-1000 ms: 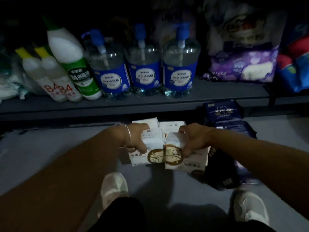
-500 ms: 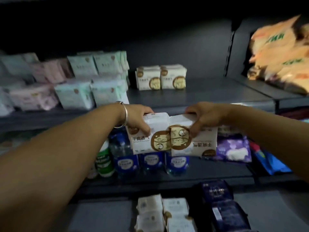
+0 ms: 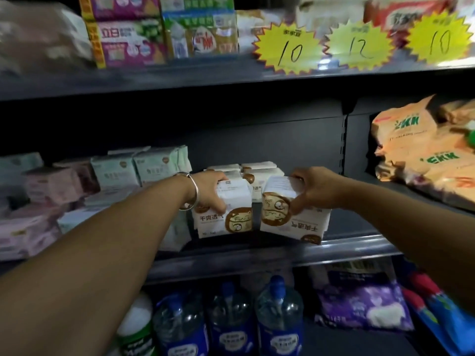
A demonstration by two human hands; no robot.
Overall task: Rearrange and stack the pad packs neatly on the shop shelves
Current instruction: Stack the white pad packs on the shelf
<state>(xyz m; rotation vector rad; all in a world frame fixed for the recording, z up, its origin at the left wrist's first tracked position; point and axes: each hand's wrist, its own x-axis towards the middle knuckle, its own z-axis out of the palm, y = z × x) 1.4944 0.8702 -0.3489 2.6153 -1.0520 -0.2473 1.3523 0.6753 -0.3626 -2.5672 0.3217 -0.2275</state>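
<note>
The step in hand looks like setting two white packs down on the middle shelf, in front of the same packs at the back. To do it well, I think each pack should go down flat on its bottom, its front face in line with the shelf edge, and the two should be pushed together so no gap is left. The right pack has its print upside down, so it may be better to turn it before release. The left hand grips the left pack from above, fingers curled over its top and thumb on the front face. The right hand holds its pack the same way, by the upper right corner. Both packs hang below the hands, close to the shelf front, near each other but apart.
</note>
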